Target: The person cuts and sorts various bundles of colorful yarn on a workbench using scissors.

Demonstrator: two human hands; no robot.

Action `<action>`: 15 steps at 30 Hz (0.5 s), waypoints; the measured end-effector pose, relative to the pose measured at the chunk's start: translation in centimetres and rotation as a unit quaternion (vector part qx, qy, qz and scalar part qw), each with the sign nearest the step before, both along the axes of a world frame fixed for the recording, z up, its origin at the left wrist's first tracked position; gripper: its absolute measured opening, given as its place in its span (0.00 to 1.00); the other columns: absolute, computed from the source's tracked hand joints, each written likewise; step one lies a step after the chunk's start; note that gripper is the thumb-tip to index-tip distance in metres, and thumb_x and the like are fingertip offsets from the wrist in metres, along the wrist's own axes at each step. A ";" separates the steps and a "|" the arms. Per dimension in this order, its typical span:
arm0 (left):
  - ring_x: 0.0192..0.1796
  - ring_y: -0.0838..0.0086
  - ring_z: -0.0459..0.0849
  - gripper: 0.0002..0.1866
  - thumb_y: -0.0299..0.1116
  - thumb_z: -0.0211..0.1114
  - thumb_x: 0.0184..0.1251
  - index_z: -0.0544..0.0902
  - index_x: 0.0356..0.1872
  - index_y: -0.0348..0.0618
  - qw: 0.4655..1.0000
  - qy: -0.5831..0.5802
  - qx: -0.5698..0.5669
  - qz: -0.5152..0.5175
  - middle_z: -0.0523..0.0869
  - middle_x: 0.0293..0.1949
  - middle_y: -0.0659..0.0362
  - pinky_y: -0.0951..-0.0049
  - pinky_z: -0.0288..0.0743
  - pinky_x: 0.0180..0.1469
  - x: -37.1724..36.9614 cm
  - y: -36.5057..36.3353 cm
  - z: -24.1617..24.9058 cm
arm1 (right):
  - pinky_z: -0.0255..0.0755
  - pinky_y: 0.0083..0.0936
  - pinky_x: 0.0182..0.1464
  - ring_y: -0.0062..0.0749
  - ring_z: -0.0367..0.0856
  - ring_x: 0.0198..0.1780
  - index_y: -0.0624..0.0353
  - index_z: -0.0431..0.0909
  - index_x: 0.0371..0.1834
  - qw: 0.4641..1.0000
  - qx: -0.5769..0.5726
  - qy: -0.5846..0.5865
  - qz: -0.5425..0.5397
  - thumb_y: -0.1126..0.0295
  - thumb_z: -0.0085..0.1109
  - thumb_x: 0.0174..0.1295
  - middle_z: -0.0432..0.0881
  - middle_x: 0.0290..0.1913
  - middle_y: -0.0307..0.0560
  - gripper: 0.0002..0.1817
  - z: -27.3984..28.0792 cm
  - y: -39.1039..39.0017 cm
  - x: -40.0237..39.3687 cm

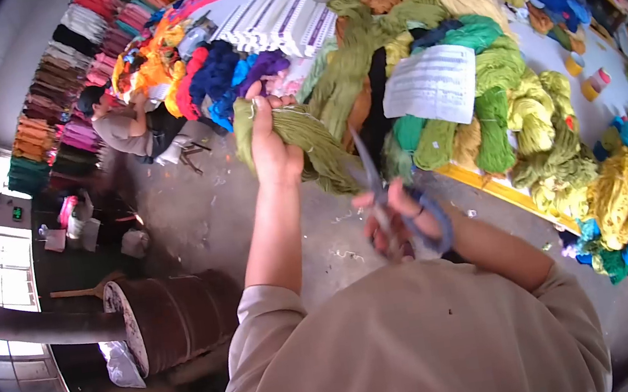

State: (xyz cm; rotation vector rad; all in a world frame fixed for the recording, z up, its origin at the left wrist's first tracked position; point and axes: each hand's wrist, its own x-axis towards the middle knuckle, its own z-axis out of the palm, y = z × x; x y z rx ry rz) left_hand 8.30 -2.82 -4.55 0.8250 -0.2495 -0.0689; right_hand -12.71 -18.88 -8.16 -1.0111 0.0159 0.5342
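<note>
My left hand (275, 149) is closed around a skein of olive-green yarn (316, 141), thumb uppermost, and holds it up in front of my body. The lower end of the skein hangs toward the right. My right hand (398, 220) grips a pair of scissors (369, 168) with dark blue handles, blurred by motion. Their blades point up and away from me, close beside the lower end of the skein. Behind the skein, a longer hank of olive yarn (343, 88) drapes over the table edge.
Heaps of coloured yarn (534, 109) and a printed sheet (431, 85) lie on the long table. White packs (277, 21) are stacked farther back. A person (124, 130) sits at the left near hanging yarn. A rusty drum (179, 319) with a pipe stands at lower left.
</note>
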 end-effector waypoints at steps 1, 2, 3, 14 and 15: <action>0.43 0.69 0.78 0.17 0.33 0.55 0.79 0.70 0.64 0.41 1.000 -0.002 -0.006 0.024 0.77 0.36 0.60 0.60 0.77 0.56 0.1 -0.7 -0.2 | 0.77 0.29 0.49 0.29 0.84 0.42 0.63 0.66 0.71 0.997 0.051 0.057 0.019 0.25 0.41 0.64 0.84 0.46 0.47 0.51 0.1 1.3 -0.3; 0.43 0.69 0.77 0.13 0.34 0.55 0.80 0.71 0.59 0.43 0.999 -0.017 0.007 0.045 0.77 0.36 0.60 0.61 0.75 0.57 -1.1 -1.7 0.8 | 0.77 0.29 0.50 0.29 0.84 0.43 0.63 0.65 0.72 0.998 0.055 0.039 0.009 0.25 0.42 0.64 0.84 0.47 0.48 0.51 -0.5 2.4 -0.2; 0.44 0.69 0.76 0.11 0.34 0.55 0.80 0.71 0.56 0.44 0.998 -0.049 -0.003 0.042 0.76 0.36 0.61 0.60 0.73 0.59 -2.5 -2.7 1.4 | 0.78 0.30 0.51 0.30 0.83 0.44 0.63 0.64 0.73 0.998 0.058 0.023 -0.003 0.26 0.43 0.64 0.84 0.48 0.49 0.51 -0.9 3.3 0.2; 0.31 0.75 0.76 0.19 0.53 0.49 0.80 0.69 0.34 0.50 0.975 -0.185 -0.048 -0.110 0.72 0.21 0.68 0.41 0.54 0.75 -9.9 0.0 3.0 | 0.73 0.17 0.36 0.14 0.81 0.32 0.62 0.79 0.49 0.887 -0.283 -0.335 -0.144 0.61 0.69 0.64 0.80 0.30 0.34 0.18 1.8 1.0 1.9; 0.31 0.75 0.76 0.19 0.53 0.49 0.80 0.69 0.34 0.50 0.976 -0.183 -0.048 -0.108 0.72 0.21 0.68 0.41 0.54 0.75 -9.8 0.1 2.8 | 0.73 0.17 0.37 0.14 0.80 0.33 0.62 0.79 0.49 0.896 -0.275 -0.320 -0.140 0.59 0.70 0.64 0.80 0.30 0.35 0.19 1.7 1.1 1.9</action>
